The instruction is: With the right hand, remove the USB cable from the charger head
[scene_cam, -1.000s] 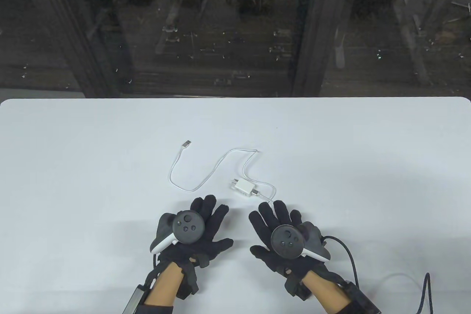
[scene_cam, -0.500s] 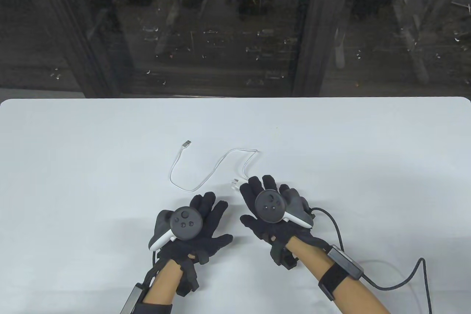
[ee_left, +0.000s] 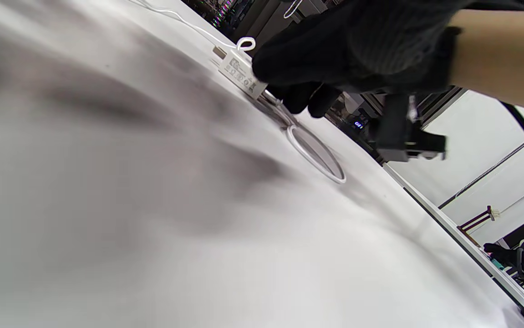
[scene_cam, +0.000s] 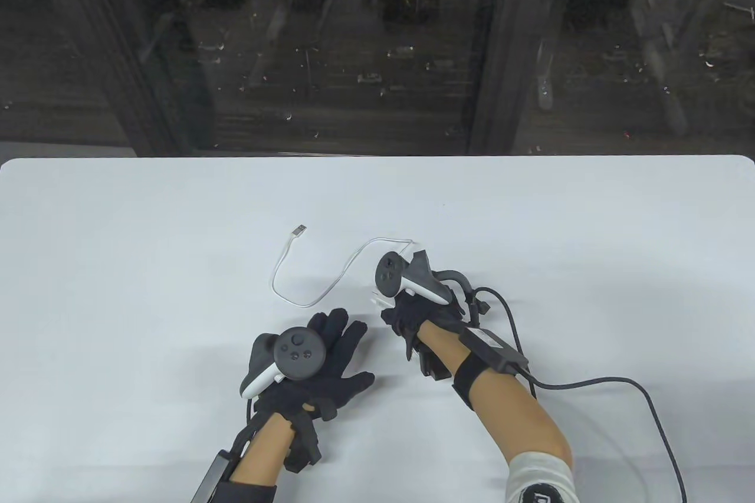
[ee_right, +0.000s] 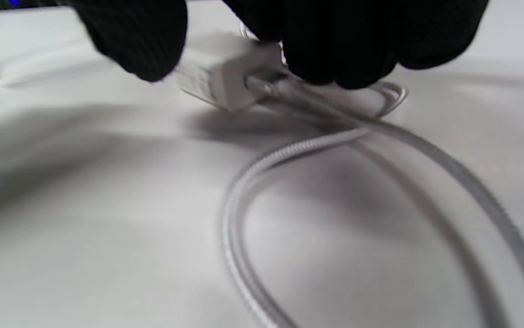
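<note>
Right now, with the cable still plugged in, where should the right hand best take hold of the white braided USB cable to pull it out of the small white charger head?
Probably at the metal plug of the white braided USB cable, where it enters the small white charger head, not on the loose loop. Approach from the cable side, pulling straight out. The right hand sits there.

The table view looks down from above and in front at the table (scene_cam: 177, 220), facing the dark glass beyond it. The left wrist view sits low and tilted, just above the surface, facing the charger (ee_left: 240, 75) at upper centre. The right wrist view is very close, blurred. All three share the charger and cable (ee_right: 298, 150).
</note>
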Tool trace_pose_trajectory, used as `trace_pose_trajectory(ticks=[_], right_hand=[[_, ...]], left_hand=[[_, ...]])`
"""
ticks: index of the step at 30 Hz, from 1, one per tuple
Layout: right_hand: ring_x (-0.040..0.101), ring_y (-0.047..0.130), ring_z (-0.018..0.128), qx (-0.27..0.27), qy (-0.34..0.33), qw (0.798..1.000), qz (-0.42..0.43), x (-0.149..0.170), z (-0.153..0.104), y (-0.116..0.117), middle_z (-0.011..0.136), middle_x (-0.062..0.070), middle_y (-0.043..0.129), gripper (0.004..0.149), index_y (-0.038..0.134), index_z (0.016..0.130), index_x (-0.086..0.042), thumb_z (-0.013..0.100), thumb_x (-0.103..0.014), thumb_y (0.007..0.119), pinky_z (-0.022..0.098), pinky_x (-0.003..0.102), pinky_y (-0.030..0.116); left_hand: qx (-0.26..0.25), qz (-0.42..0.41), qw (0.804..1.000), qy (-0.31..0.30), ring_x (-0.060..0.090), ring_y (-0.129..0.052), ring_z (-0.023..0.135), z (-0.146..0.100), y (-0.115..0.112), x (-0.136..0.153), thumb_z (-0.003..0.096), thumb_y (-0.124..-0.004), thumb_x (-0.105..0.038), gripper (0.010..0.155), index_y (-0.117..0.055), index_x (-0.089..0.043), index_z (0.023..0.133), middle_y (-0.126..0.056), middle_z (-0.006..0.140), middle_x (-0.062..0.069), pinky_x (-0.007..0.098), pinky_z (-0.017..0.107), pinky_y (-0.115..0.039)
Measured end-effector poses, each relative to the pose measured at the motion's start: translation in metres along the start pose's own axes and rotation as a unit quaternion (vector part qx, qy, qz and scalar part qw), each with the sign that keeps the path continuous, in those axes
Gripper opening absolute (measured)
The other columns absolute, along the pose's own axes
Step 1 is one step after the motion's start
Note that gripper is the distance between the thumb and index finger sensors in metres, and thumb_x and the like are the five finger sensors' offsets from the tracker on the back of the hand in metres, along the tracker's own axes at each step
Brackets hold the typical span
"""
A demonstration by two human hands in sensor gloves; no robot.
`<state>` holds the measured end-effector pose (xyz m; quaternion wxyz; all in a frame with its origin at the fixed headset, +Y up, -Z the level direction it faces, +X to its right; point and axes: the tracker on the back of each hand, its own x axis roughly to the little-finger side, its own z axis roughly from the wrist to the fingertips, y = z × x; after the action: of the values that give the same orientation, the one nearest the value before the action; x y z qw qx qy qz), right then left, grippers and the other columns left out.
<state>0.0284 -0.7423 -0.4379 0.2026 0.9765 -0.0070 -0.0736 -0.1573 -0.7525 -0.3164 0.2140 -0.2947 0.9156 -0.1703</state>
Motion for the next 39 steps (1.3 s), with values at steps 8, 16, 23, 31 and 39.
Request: trace_pose_trajectory(ticks=[8,16,23,31,39], right_hand=[[0.039,0.098,0.057,0.091,-0.027,0.993,-0.073,-0.008,-0.001,0.000,0.080,0.021,0.084,0.073,0.067,0.089,-0.003,0.040,-0.056,0.076,0.044,0.051,0.084],[0.039,0.104,0.049,0.133,-0.098,0.986,-0.008,0.003,-0.043,-0.027,0.072,0.025,0.088,0.075,0.062,0.088,0.005,0.042,-0.053,0.076,0.037,0.051,0.086],[0.036,0.103,0.050,0.191,-0.162,0.968,0.031,0.013,-0.108,-0.041,0.072,0.021,0.088,0.075,0.060,0.090,0.004,0.041,-0.050,0.078,0.042,0.053,0.083],[0.033,0.104,0.052,0.264,-0.205,0.940,0.067,0.025,-0.157,-0.005,0.071,0.018,0.090,0.074,0.062,0.091,0.002,0.040,-0.050,0.081,0.047,0.053,0.082],[0.036,0.100,0.058,0.195,-0.220,0.924,0.246,0.048,-0.145,0.048,0.076,0.019,0.087,0.074,0.062,0.093,-0.001,0.039,-0.044,0.086,0.052,0.059,0.075]], left_hand=[[0.001,0.004,1.000,-0.008,0.042,0.003,0.108,0.000,-0.001,-0.004,0.0531,-0.069,-0.057,0.081,-0.026,-0.029,0.117,-0.005,0.122,0.004,0.079,0.062,-0.010],[-0.003,0.003,1.000,-0.009,0.044,0.000,0.108,0.000,-0.002,-0.005,0.0538,-0.067,-0.057,0.085,-0.014,-0.028,0.114,-0.006,0.122,0.006,0.079,0.062,-0.012],[0.009,0.005,1.000,-0.011,0.045,-0.001,0.108,0.000,-0.007,-0.006,0.0538,-0.067,-0.057,0.086,-0.014,-0.027,0.114,-0.007,0.122,0.008,0.079,0.062,-0.013],[-0.032,0.008,0.998,-0.059,0.047,-0.011,0.110,-0.003,-0.010,-0.018,0.0533,-0.069,-0.054,0.084,-0.019,-0.024,0.114,-0.018,0.122,0.013,0.079,0.064,-0.020],[-0.049,-0.015,0.995,-0.086,0.051,-0.036,0.108,-0.006,-0.018,-0.024,0.0515,-0.073,-0.052,0.083,-0.027,-0.021,0.114,-0.033,0.121,0.016,0.079,0.065,-0.029]])
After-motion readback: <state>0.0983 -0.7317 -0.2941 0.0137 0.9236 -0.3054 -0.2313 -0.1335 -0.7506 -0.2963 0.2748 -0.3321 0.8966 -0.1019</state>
